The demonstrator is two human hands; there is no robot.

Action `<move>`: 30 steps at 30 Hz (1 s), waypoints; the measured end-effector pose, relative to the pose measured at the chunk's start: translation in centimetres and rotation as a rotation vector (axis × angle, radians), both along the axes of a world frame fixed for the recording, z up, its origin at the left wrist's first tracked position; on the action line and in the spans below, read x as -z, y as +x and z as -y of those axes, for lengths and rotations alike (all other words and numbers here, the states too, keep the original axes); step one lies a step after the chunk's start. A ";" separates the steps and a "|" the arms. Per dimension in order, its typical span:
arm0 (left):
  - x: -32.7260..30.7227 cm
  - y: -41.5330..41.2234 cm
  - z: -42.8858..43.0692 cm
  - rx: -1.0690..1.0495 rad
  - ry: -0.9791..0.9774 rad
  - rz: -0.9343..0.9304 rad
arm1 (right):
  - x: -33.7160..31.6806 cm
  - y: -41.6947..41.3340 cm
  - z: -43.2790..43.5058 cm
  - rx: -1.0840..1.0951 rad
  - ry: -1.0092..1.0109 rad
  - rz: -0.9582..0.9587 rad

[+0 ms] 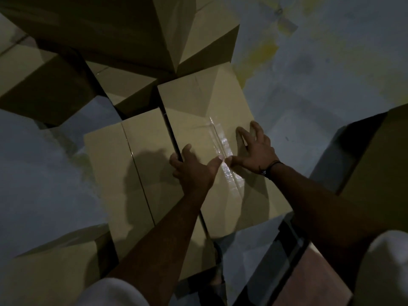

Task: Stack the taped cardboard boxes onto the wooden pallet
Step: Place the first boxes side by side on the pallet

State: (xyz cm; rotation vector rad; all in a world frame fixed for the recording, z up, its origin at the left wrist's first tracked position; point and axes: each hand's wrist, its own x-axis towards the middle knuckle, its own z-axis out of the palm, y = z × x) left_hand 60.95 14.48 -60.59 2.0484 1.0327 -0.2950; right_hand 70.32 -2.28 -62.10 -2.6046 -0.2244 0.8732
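Observation:
A taped cardboard box (207, 111) lies in the middle of the view, clear tape shining along its top seam. My left hand (192, 166) hooks its fingers over that box's left edge, in the dark gap beside a second taped cardboard box (119, 173). My right hand (254, 149) rests with spread fingers on the first box's top, near its right edge. Wooden pallet slats (309, 274) show at the lower right, under my right forearm. The dim light hides how the boxes sit below.
More cardboard boxes crowd the back and left: a tall box (205, 36) behind, a low box (128, 87) beside it, another box (33, 82) at the left. A box (382, 155) stands at the right, one box (50, 277) at the lower left. Grey concrete floor (331, 80) lies to the right.

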 end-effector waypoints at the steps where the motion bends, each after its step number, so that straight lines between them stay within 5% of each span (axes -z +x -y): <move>1: 0.0 0.0 0.0 -0.010 -0.016 0.004 | -0.2 -0.2 0.4 0.010 0.016 0.009; 10: -7.7 -2.7 1.5 0.039 -0.057 -0.012 | -8.9 -6.0 3.6 0.027 -0.008 0.148; 22: -36.5 -4.1 7.3 0.276 0.140 0.135 | -37.6 -9.6 7.5 0.194 -0.059 0.431; 30: -53.3 -6.1 21.9 0.459 0.278 0.298 | -52.1 -13.1 22.6 0.373 0.003 0.613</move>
